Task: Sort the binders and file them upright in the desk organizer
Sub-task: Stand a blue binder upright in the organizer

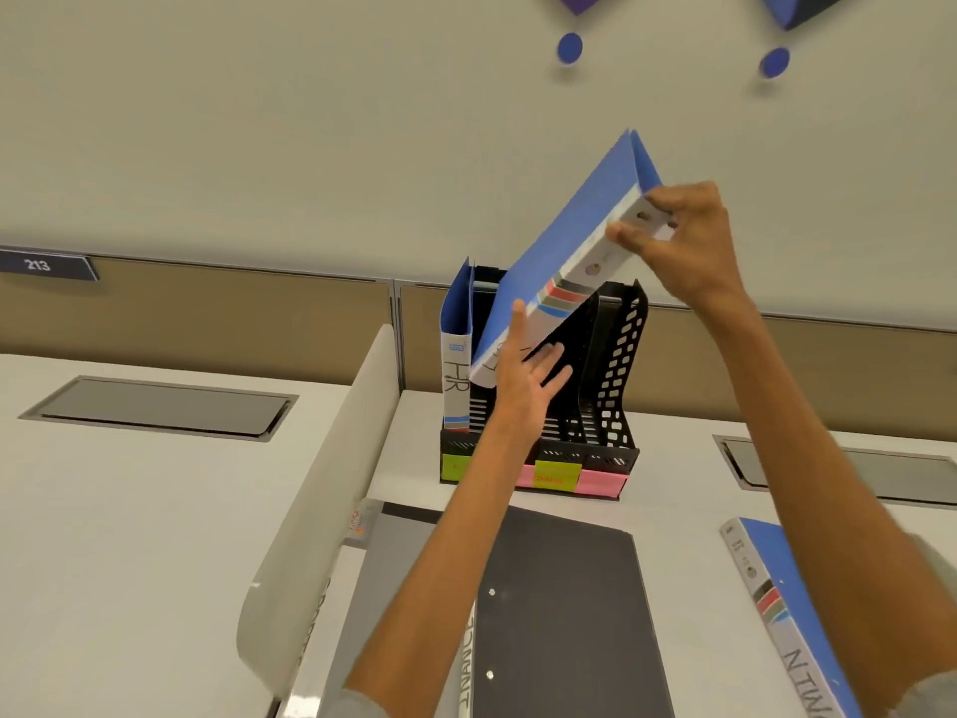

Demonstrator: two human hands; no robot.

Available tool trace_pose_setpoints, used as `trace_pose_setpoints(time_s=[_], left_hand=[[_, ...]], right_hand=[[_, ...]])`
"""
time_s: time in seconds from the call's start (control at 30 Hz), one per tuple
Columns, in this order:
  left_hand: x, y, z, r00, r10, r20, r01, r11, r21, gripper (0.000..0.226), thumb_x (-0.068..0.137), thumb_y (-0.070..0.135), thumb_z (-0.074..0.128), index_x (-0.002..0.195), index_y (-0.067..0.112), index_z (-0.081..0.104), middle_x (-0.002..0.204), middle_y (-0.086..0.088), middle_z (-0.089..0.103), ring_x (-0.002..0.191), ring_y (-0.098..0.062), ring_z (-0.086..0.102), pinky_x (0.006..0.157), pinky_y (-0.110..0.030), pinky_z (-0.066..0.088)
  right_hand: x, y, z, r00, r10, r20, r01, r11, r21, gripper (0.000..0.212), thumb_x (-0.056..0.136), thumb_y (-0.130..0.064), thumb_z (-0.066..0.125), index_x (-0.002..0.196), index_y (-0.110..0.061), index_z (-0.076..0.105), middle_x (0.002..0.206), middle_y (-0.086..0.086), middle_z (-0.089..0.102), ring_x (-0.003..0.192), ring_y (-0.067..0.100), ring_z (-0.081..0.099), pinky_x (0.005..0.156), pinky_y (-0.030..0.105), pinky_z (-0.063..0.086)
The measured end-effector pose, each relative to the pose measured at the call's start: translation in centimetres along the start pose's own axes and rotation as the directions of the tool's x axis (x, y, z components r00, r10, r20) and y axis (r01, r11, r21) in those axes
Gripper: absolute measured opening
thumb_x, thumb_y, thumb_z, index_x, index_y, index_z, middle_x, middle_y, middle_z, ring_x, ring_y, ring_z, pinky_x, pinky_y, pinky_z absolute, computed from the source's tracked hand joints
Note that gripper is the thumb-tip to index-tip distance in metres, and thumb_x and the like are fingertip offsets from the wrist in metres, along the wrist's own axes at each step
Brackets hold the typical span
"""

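A blue binder with a white spine hangs tilted above the black mesh desk organizer, its lower end over the second slot. My right hand grips its upper spine end. My left hand supports its lower end, thumb on the cover, fingers spread under the spine. A blue binder marked HR stands upright in the leftmost slot. A black binder lies flat on the desk in front. Another blue binder lies at the right, partly under my right forearm.
Green, yellow and pink sticky labels line the organizer's front base. A curved white divider panel rises left of the desk. Grey cable hatches are set into the neighbouring desktops. A tan partition wall runs behind.
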State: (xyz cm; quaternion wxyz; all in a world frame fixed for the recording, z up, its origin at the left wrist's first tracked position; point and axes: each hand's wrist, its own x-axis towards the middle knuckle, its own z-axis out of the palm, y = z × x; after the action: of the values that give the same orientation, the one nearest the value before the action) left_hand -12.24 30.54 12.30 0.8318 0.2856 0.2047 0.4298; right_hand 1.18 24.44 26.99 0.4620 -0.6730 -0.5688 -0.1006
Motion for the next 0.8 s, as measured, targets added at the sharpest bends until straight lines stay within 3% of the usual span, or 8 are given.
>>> trace_pose_setpoints(time_s=[0.07,0.17,0.3,0.37,0.47,0.57,0.67,0.8], left_hand=[[-0.3,0.7,2.0,0.997,-0.020,-0.081,0.010,0.992,-0.127,0.062,0.086,0.044,0.068,0.133,0.013,0.042,0.128,-0.019,0.056,0.115,-0.030,0.061,0.095,-0.044,0.053],[-1.1,0.9,4.6,0.992,-0.055,-0.116,0.027,0.973,-0.229,0.055,0.086,0.020,0.072,0.128,0.009,0.039,0.122,-0.020,0.059,0.110,-0.032,0.063,0.091,-0.043,0.055],[-2.4,1.1,7.2,0.993,-0.038,-0.115,0.025,0.994,-0.109,0.041,0.076,0.011,0.079,0.099,0.015,0.046,0.100,-0.015,0.064,0.090,-0.026,0.070,0.080,-0.039,0.060],[-2.9,0.8,7.9,0.987,0.032,-0.160,-0.036,0.999,-0.020,0.048,0.071,0.011,0.083,0.104,0.014,0.048,0.104,-0.015,0.065,0.094,-0.027,0.070,0.071,-0.037,0.062],[-3.0,0.1,7.8,0.954,0.232,-0.188,-0.203,0.965,0.164,0.067,0.067,0.011,0.086,0.119,0.016,0.045,0.108,-0.006,0.063,0.095,-0.017,0.068,0.066,-0.033,0.062],[-3.1,-0.6,6.6,0.842,0.532,-0.088,-0.412,0.741,0.531,0.056,0.066,0.018,0.086,0.106,0.023,0.047,0.092,0.016,0.061,0.078,0.005,0.065,0.064,-0.018,0.057],[-3.9,-1.0,5.2,0.742,0.669,0.035,-0.500,0.518,0.694,0.051,0.068,0.020,0.085,0.101,0.026,0.046,0.090,0.027,0.057,0.072,0.023,0.058,0.054,-0.002,0.046],[-4.9,-0.1,3.2,0.683,0.725,0.089,-0.524,0.401,0.751,0.054,0.068,0.022,0.085,0.102,0.028,0.043,0.108,0.003,0.067,0.078,0.007,0.063,0.057,-0.001,0.046]], right_hand=[[-2.1,1.6,-1.1,0.998,0.057,-0.022,-0.056,0.997,0.052,0.029,0.087,-0.030,0.071,0.098,-0.004,0.072,0.104,0.014,0.064,0.108,0.028,0.055,0.092,0.033,0.049],[-4.8,3.0,-3.4,0.985,0.149,-0.089,-0.120,0.955,0.271,0.021,0.087,-0.028,0.068,0.089,-0.007,0.071,0.081,0.002,0.067,0.081,0.015,0.061,0.074,0.020,0.050],[-6.7,4.9,-6.3,0.853,0.434,-0.289,-0.305,0.865,0.399,0.041,0.086,-0.041,0.058,0.058,-0.012,0.050,0.059,-0.001,0.046,0.057,0.014,0.042,0.056,0.027,0.033],[-7.3,6.7,-7.6,0.743,0.584,-0.326,-0.521,0.811,0.266,0.046,0.083,-0.047,0.053,0.056,-0.011,0.046,0.062,0.006,0.049,0.061,0.021,0.045,0.055,0.030,0.033],[-8.9,9.2,-8.4,0.701,0.685,-0.197,-0.713,0.674,-0.194,0.040,0.084,-0.049,0.052,0.068,-0.014,0.061,0.089,0.015,0.062,0.102,0.037,0.054,0.083,0.041,0.043],[-9.4,8.4,-7.1,0.764,0.643,-0.056,-0.638,0.740,-0.211,0.047,0.087,-0.052,0.061,0.116,-0.016,0.063,0.131,0.016,0.052,0.124,0.035,0.048,0.103,0.045,0.040],[-8.5,5.2,-4.5,0.878,0.473,0.074,-0.476,0.879,0.023,0.059,0.086,-0.055,0.063,0.131,-0.018,0.052,0.134,0.004,0.052,0.119,0.019,0.054,0.099,0.038,0.046],[-6.2,0.0,-1.9,0.936,0.246,0.252,-0.303,0.927,0.221,0.071,0.085,-0.058,0.062,0.144,-0.039,0.027,0.143,0.007,0.040,0.110,0.017,0.057,0.083,0.042,0.057]])
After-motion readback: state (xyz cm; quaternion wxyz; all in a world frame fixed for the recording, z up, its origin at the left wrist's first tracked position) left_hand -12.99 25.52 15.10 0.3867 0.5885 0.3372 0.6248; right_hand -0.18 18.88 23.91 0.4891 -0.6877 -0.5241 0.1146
